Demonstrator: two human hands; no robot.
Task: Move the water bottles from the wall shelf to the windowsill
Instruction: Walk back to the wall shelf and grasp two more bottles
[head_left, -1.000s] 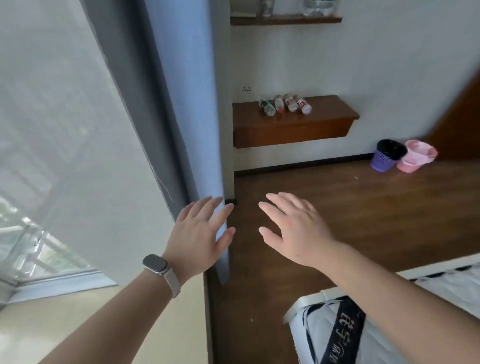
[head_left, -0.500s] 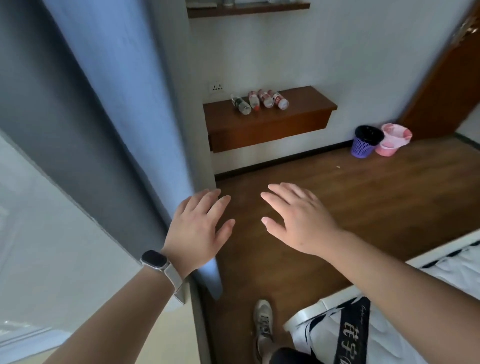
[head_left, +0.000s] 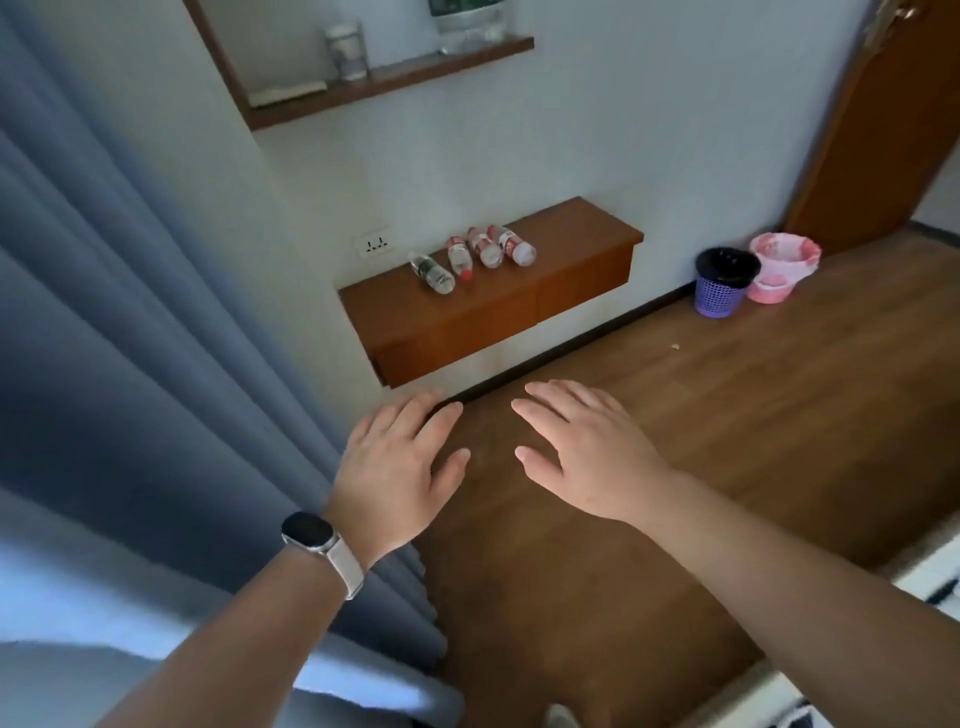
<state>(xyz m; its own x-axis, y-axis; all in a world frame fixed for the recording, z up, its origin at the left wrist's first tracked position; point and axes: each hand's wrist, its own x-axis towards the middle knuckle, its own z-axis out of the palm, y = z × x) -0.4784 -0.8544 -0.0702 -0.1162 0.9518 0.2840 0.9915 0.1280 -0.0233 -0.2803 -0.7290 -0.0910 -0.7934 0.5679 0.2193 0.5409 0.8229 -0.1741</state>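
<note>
Closer than before came the shelf (head_left: 571, 244) and bottles (head_left: 460, 257). Left hand (head_left: 400, 467) and right hand (head_left: 587, 457) hovered flat, empty, poised to reach.

I see a blue curtain (head_left: 130, 312) hanging down the left, a white wall (head_left: 649, 130) with a socket (head_left: 375, 243), and a brown wood floor (head_left: 753, 415). Far right is a wooden door (head_left: 893, 130). A purple basket (head_left: 719, 293) and a pink bin (head_left: 782, 265) sit side by side against the wall.
</note>
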